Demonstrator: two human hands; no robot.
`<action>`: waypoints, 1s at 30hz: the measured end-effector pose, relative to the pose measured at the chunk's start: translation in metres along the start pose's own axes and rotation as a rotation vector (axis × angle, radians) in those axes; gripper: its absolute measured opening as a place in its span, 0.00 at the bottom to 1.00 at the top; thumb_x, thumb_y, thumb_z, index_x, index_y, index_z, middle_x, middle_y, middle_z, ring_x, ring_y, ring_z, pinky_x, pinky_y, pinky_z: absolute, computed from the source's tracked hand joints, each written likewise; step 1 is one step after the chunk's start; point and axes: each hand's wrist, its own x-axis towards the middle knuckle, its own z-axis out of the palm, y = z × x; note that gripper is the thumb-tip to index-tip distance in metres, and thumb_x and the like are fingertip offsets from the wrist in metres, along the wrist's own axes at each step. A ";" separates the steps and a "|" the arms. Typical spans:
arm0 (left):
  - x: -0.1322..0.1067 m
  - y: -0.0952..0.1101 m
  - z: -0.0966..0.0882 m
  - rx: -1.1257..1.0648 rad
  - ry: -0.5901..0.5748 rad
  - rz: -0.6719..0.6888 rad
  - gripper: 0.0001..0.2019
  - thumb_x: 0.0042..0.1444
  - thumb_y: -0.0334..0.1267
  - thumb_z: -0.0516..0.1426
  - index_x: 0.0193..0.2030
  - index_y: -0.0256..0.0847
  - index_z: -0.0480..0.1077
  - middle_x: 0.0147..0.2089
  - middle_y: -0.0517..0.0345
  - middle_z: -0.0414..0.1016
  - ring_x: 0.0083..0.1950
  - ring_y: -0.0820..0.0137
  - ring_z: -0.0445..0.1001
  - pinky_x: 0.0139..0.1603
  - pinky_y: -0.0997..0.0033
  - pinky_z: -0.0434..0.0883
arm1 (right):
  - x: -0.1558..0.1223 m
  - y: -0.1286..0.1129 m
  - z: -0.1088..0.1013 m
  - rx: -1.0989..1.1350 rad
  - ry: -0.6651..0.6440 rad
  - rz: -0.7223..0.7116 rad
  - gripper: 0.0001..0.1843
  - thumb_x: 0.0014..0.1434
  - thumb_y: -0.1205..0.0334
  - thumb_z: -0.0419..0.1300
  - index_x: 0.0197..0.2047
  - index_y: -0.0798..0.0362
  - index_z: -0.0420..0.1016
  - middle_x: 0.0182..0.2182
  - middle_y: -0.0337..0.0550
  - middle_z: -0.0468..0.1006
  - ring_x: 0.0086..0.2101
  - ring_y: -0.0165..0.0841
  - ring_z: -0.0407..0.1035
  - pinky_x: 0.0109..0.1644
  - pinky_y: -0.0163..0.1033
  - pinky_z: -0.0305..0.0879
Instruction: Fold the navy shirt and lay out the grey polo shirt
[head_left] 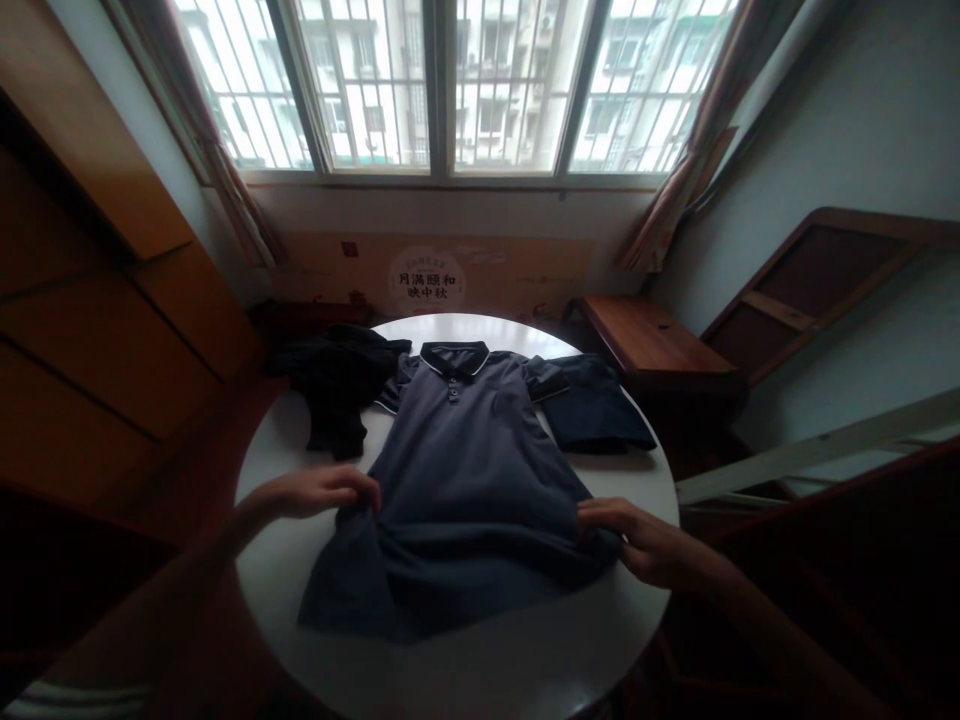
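Note:
A dark grey-blue polo shirt [480, 450] lies front up on a round white table [277, 450], its collar toward the window and its hem toward me. My left hand [330, 490] is closed on the shirt's left side edge, above the hem. On the opposite side edge, my right hand [630, 535] pinches the cloth near the hem. Between the two hands the lower part of the shirt is rumpled in cross folds. The fingertips of both hands are partly hidden by the fabric.
A black heap of clothing [337, 375] hangs partly over the table's far left side. Dark navy folded cloth [596, 405] lies at the right, beside the sleeve. A wooden bench [652, 340] stands behind on the right, cabinets [90, 320] on the left.

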 end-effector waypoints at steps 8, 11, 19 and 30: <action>0.134 0.016 -0.020 0.227 0.372 0.006 0.20 0.63 0.39 0.46 0.52 0.36 0.75 0.55 0.45 0.76 0.58 0.59 0.72 0.63 0.60 0.64 | 0.111 0.034 -0.050 -0.135 0.370 0.277 0.14 0.57 0.64 0.52 0.42 0.54 0.77 0.42 0.51 0.79 0.42 0.40 0.74 0.50 0.44 0.70; 0.200 0.005 -0.012 0.468 0.485 -0.100 0.24 0.65 0.42 0.48 0.65 0.36 0.66 0.68 0.38 0.62 0.68 0.53 0.61 0.68 0.49 0.58 | 0.162 0.057 -0.066 -0.327 0.439 0.439 0.11 0.57 0.59 0.60 0.41 0.56 0.76 0.41 0.55 0.78 0.45 0.44 0.73 0.53 0.47 0.67; 0.248 -0.024 0.018 0.677 0.463 -0.239 0.35 0.63 0.64 0.45 0.73 0.51 0.53 0.76 0.47 0.43 0.75 0.40 0.38 0.69 0.33 0.43 | 0.203 0.075 -0.041 -0.309 0.483 0.464 0.15 0.56 0.53 0.63 0.42 0.54 0.75 0.37 0.53 0.79 0.39 0.43 0.75 0.46 0.44 0.71; 0.265 -0.013 0.024 0.672 0.351 -0.079 0.32 0.64 0.63 0.45 0.72 0.55 0.55 0.76 0.51 0.45 0.75 0.41 0.39 0.69 0.31 0.44 | 0.152 0.086 -0.111 -0.393 0.701 0.531 0.14 0.59 0.67 0.52 0.44 0.57 0.76 0.41 0.54 0.80 0.38 0.37 0.73 0.40 0.37 0.70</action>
